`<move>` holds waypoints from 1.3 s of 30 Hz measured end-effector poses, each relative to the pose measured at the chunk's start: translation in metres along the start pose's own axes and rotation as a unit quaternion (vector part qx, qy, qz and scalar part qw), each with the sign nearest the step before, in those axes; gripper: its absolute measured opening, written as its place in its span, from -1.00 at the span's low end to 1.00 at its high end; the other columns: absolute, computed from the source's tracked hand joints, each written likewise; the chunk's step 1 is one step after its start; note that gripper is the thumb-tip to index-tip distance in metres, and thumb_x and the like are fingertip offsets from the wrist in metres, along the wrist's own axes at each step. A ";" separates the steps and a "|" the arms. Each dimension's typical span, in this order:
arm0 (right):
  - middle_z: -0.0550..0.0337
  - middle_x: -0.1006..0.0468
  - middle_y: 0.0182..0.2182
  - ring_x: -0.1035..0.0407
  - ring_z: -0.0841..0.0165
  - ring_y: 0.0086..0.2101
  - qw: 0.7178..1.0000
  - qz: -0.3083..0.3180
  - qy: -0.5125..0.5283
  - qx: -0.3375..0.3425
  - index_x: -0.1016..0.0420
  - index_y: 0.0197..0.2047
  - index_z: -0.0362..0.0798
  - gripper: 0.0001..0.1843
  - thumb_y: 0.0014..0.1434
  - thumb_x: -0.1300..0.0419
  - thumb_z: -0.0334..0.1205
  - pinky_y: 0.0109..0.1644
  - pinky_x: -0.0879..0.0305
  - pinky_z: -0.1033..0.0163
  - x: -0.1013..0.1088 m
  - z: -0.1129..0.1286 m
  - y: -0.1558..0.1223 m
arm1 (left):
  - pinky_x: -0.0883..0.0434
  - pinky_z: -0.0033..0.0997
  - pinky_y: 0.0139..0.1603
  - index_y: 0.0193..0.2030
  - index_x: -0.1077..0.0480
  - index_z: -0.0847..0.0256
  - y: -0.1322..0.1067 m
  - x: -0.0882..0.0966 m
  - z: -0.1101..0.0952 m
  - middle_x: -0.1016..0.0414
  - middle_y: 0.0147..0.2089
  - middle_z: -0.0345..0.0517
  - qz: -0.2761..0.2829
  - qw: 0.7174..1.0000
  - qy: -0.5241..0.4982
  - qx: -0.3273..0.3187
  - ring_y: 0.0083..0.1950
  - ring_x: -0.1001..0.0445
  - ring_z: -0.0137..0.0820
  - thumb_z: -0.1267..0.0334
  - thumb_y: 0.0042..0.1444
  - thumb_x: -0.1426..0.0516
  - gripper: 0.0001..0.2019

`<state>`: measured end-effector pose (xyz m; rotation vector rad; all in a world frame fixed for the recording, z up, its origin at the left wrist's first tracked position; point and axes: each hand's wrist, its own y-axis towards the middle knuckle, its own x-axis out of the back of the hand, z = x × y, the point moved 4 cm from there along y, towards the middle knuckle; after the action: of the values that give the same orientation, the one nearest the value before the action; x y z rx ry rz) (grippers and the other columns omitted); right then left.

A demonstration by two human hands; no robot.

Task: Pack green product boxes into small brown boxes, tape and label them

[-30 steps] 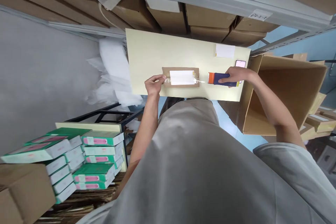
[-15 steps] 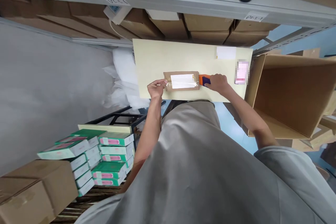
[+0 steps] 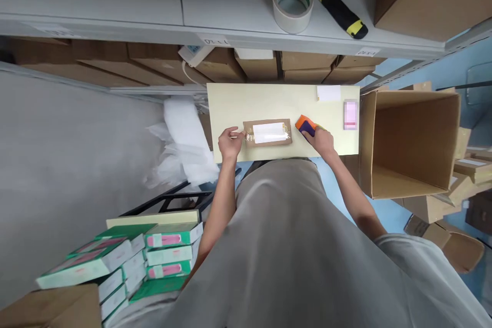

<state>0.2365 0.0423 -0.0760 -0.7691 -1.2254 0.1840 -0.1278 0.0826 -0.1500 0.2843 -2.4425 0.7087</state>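
Head view: the left hand [image 3: 229, 145] pinches clear tape [image 3: 250, 138]; just right of that pinch lies the package [image 3: 274, 144]; farther right, the tape dispenser [image 3: 306, 125], gripped in the right hand [image 3: 323, 141], has left the package, suggesting cut tape.

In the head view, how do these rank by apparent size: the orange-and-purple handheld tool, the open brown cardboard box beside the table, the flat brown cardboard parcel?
1. Open brown cardboard box
2. Flat brown cardboard parcel
3. Orange-and-purple handheld tool, partly covered by the right hand
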 end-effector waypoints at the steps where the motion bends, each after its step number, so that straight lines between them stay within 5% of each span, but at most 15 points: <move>1: -0.29 -0.79 -0.01 -0.69 -0.10 0.01 1.000 -0.006 0.022 -0.005 -0.61 0.16 -0.14 -0.45 0.61 -0.18 0.23 -0.03 -0.46 0.07 0.005 0.002 -0.006 | -0.56 -0.35 -0.14 0.01 -0.66 0.20 -0.002 0.001 -0.006 -0.65 -0.30 -0.17 0.004 1.000 -0.015 -0.007 -0.30 -0.61 -0.34 0.19 0.14 -0.33 -0.70; 4: -0.22 -0.79 -0.07 -0.68 -0.07 -0.06 0.995 -0.033 0.093 0.001 -0.58 0.09 -0.07 -0.52 0.58 -0.16 0.20 -0.11 -0.43 0.09 0.022 0.014 -0.020 | -0.59 -0.35 -0.07 0.01 -0.66 0.18 -0.018 -0.008 -0.040 -0.73 -0.17 -0.08 0.077 0.989 -0.100 -0.072 -0.19 -0.65 -0.32 0.19 0.25 -0.28 -0.76; 9: 0.04 -0.74 -0.18 -0.62 0.10 -0.19 0.968 -0.056 0.232 0.075 -0.51 -0.04 0.02 -0.72 0.39 -0.17 0.04 -0.15 -0.45 0.15 0.053 0.054 -0.028 | -0.68 -0.29 0.05 0.12 -0.67 0.11 -0.063 -0.023 -0.124 -0.77 0.01 -0.04 0.251 0.921 -0.153 -0.256 -0.07 -0.72 -0.31 0.22 0.36 -0.29 -0.76; 16: 0.10 -0.69 -0.16 -0.57 0.09 -0.16 0.915 -0.131 0.302 0.234 -0.49 0.05 0.03 -0.59 0.36 -0.20 0.16 -0.03 -0.53 0.03 0.105 0.124 -0.039 | -0.69 -0.23 0.19 0.26 -0.61 0.06 -0.069 0.019 -0.200 -0.64 0.16 0.02 0.141 0.892 -0.149 -0.403 0.16 -0.70 -0.25 0.28 0.48 -0.25 -0.72; 22: 0.05 -0.65 -0.11 -0.56 0.01 -0.08 0.935 -0.197 0.173 0.241 -0.46 0.20 0.01 -0.61 0.55 -0.15 0.11 0.06 -0.50 0.03 0.157 0.177 -0.054 | -0.67 -0.18 0.31 0.47 -0.50 0.01 -0.060 0.058 -0.232 -0.53 0.31 0.07 0.074 0.876 -0.168 -0.447 0.34 -0.60 -0.18 0.27 0.52 -0.16 -0.56; 26: 0.00 -0.67 -0.05 -0.56 -0.01 -0.04 0.951 -0.193 0.103 0.220 -0.44 0.28 -0.02 -0.62 0.62 -0.07 0.03 0.09 -0.48 0.05 0.166 0.192 -0.062 | -0.66 -0.12 0.35 0.55 -0.44 -0.04 -0.059 0.062 -0.235 -0.49 0.36 0.09 0.064 0.879 -0.164 -0.443 0.39 -0.57 -0.13 0.27 0.52 -0.11 -0.49; 30: 0.00 -0.69 -0.03 -0.57 0.04 -0.06 0.959 -0.161 0.116 0.204 -0.43 0.25 -0.02 -0.66 0.64 -0.03 -0.01 0.04 -0.48 0.10 0.139 0.176 -0.054 | -0.61 0.00 0.42 0.57 -0.44 -0.03 -0.067 0.033 -0.212 -0.50 0.32 0.14 0.072 0.892 -0.131 -0.427 0.38 -0.55 -0.07 0.33 0.47 -0.12 -0.43; 36: -0.07 -0.71 -0.01 -0.61 0.00 -0.06 0.975 -0.107 0.124 0.151 -0.42 0.30 -0.05 -0.62 0.61 -0.05 -0.03 0.05 -0.51 0.06 0.068 0.106 -0.019 | -0.51 0.09 0.54 0.53 -0.45 0.13 -0.081 -0.040 -0.159 -0.53 0.35 0.21 0.181 0.900 -0.046 -0.393 0.42 -0.55 0.01 0.38 0.37 -0.21 -0.40; 39: -0.21 -0.68 0.07 -0.61 -0.05 0.01 0.986 -0.105 0.098 0.089 -0.38 0.38 -0.16 -0.53 0.60 -0.03 -0.06 0.13 -0.52 0.01 0.030 0.057 0.001 | -0.48 0.10 0.56 0.43 -0.52 0.14 -0.075 -0.053 -0.127 -0.57 0.38 0.20 0.232 0.903 -0.011 -0.362 0.43 -0.56 0.01 0.35 0.37 -0.23 -0.50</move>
<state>0.1964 0.0829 -0.0458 -0.4870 -1.0770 0.0430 0.0009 0.0916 -0.0615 -0.5986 -2.6179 -0.0703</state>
